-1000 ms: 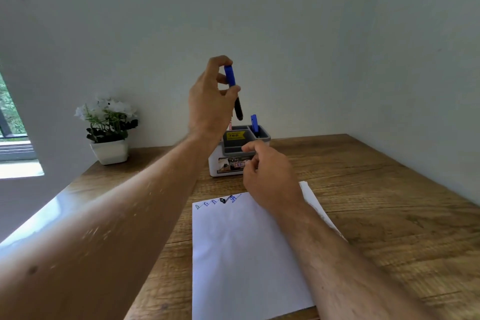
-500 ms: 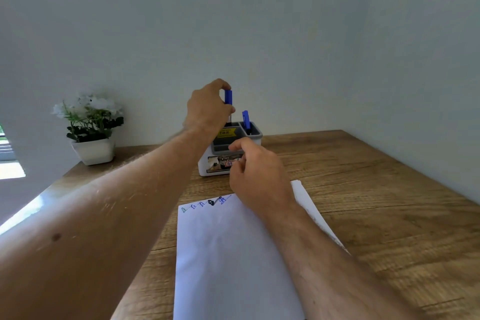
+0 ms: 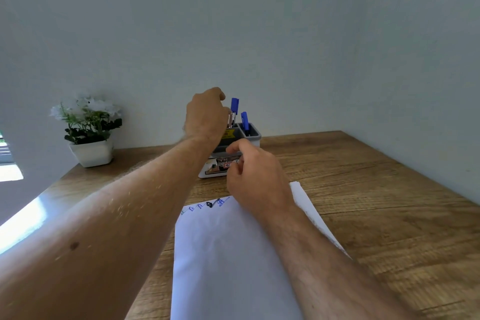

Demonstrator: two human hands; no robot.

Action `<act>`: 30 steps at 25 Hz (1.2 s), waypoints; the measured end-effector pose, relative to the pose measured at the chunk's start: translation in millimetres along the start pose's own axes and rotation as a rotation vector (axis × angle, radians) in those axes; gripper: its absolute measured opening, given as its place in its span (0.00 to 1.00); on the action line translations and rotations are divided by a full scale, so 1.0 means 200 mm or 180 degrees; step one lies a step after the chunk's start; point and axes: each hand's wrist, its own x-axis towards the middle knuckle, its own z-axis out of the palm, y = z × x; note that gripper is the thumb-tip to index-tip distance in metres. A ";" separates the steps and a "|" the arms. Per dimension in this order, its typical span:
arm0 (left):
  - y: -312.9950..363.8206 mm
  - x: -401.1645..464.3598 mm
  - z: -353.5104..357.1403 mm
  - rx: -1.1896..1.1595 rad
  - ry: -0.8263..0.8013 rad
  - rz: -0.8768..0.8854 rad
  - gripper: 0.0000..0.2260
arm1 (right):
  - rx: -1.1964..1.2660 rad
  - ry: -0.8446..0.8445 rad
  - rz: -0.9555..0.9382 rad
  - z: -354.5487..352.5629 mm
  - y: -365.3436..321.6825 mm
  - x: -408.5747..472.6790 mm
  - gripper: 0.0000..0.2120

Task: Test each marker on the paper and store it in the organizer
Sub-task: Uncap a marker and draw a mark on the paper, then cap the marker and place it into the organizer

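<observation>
A white and grey organizer (image 3: 255, 135) stands at the back of the wooden table (image 3: 376, 210). My left hand (image 3: 205, 114) is over its rear left compartment, fingertips pinching the barrel of a blue-capped marker (image 3: 234, 105) that stands upright in it. A second blue marker (image 3: 244, 122) leans in the rear right compartment. My right hand (image 3: 255, 176) is in front of the organizer, its curled index finger and thumb gripping the low front wall. A white paper (image 3: 233, 262) lies under my forearms, with several small blue and black test marks (image 3: 207, 205) along its top edge.
A white pot with a flowering plant (image 3: 89, 135) sits at the table's back left. Pale walls close the table at the back and right. A bright window strip shows at the far left edge.
My left hand has come down from well above the organizer and lowered the blue marker into the rear left compartment. My right hand has stayed at the organizer's front.
</observation>
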 end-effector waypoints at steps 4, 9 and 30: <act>-0.02 -0.04 -0.07 -0.0474 0.0184 -0.0326 0.02 | 0.0013 0.0040 -0.0024 0.00 0.01 0.00 0.14; -0.13 -0.14 -0.23 -0.0884 0.0378 -0.0697 0.08 | 0.0065 0.0007 0.0007 -0.01 0.01 -0.01 0.12; -0.42 -0.44 -0.27 0.1509 -0.0722 -0.0404 0.11 | -0.0045 -0.0208 -0.0161 0.00 0.01 -0.02 0.08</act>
